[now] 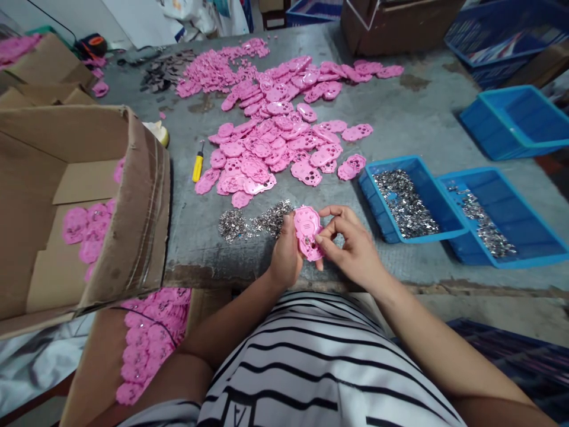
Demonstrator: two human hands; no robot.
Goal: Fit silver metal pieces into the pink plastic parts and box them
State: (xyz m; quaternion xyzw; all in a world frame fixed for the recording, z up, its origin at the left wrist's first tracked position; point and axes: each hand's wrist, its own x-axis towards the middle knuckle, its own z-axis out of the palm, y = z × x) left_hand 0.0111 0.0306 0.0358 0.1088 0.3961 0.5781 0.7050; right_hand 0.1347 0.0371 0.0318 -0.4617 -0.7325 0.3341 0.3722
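My left hand (285, 256) is closed around the edge of a pink plastic cover (307, 224), held up just above the table's front edge. At the cover's lower right, my right hand (351, 246) has its thumb and forefinger pinched together. What sits between those fingertips is too small to make out. A small metal piece shows in the lower part of the cover. Behind my left hand lie two small heaps of shiny metal pieces (233, 226). Many more pink covers (267, 148) are piled farther back on the table.
Two blue trays (453, 232) with small metal parts stand at right, a third blue tray (502, 127) behind them. Left is a cardboard box (146, 196) with pink covers inside. A yellow-handled screwdriver (198, 167) lies beside the pile. Dark grey pieces (166, 70) lie at the back.
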